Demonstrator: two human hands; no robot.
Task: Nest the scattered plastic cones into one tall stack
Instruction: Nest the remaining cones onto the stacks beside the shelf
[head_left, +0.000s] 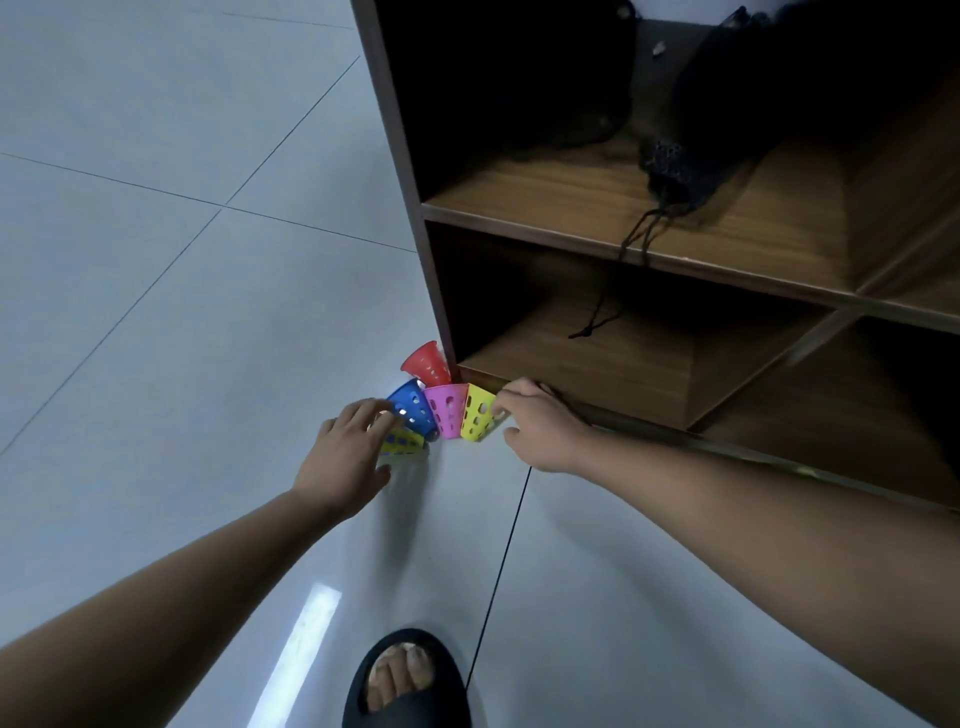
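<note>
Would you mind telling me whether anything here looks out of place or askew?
Yes: the cones sit jumbled on the floor by the shelf corner, pointing different ways, and a drawstring from the black bag dangles over a shelf edge.

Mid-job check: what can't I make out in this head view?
All head view.
Left yellow cone: mostly hidden by the left hand and blue cone, blurred.
Right hand on the right yellow cone: grip or just touch, unclear; fingers too small.
Top shelf: contents lost in shadow.
Slipper: cut off by bottom edge.
</note>
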